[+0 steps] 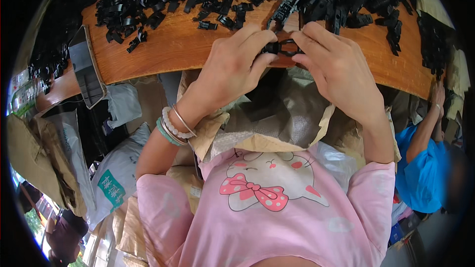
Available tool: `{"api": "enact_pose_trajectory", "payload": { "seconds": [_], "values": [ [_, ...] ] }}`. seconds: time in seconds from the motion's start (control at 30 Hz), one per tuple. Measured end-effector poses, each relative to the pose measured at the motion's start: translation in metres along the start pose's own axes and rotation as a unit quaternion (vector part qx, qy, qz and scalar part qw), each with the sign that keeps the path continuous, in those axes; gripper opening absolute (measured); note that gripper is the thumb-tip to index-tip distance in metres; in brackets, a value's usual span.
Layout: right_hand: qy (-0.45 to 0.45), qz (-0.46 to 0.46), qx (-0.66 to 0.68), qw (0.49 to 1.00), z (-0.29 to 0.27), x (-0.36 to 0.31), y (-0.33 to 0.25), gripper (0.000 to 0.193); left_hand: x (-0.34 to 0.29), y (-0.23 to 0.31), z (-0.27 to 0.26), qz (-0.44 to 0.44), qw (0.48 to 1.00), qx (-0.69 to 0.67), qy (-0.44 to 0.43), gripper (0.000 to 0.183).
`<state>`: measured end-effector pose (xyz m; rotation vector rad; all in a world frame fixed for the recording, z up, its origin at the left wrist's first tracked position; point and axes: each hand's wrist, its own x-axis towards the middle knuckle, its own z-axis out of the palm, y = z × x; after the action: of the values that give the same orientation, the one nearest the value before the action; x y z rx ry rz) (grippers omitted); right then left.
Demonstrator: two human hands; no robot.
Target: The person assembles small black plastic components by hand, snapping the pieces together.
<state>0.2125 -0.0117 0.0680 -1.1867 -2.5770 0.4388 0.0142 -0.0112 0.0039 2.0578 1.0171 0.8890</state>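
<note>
Between my fingertips, at the near edge of the table, is a small black plastic buckle-like piece (288, 47) with a loop-shaped part. My left hand (231, 66) pinches its left end between thumb and fingers. The other end, by the loop, is pinched by my right hand (340, 69). My fingertips partly hide it, so I cannot tell if it is one part or two joined. Just beyond my hands lies a longer black ribbed plastic part (283, 11). Loose black plastic parts (133, 12) are heaped across the far side of the table.
The wooden table (153, 52) has a curved near edge. Below my hands, an open woven sack (267, 141) lies across my lap. A phone-like dark screen (86, 69) leans at the table's left edge. Stuffed bags (116, 178) crowd the left. Another person in blue (420, 168) sits at right.
</note>
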Motion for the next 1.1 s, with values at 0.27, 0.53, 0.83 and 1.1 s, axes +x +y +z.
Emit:
{"api": "enact_pose_trajectory", "payload": {
  "seconds": [0.27, 0.53, 0.83, 1.1],
  "values": [
    [0.002, 0.002, -0.008, 1.0, 0.003, 0.004, 0.005, 0.021, 0.002, -0.002, 0.002, 0.033, 0.998, 0.042, 0.02, 0.027],
    [0.143, 0.058, 0.151, 0.976, 0.033, -0.027, 0.008, 0.028, 0.001, 0.003, 0.0, 0.004, 0.998, 0.031, 0.05, 0.027],
    [0.184, 0.041, 0.301, 0.935, 0.038, -0.039, -0.009, 0.034, -0.011, 0.053, -0.009, -0.267, 0.867, -0.416, -0.066, 0.03],
    [0.192, -0.016, 0.104, 0.976, 0.02, -0.051, -0.014, 0.035, -0.012, 0.061, 0.004, -0.239, 0.857, -0.44, -0.123, 0.033]
  ]
}}
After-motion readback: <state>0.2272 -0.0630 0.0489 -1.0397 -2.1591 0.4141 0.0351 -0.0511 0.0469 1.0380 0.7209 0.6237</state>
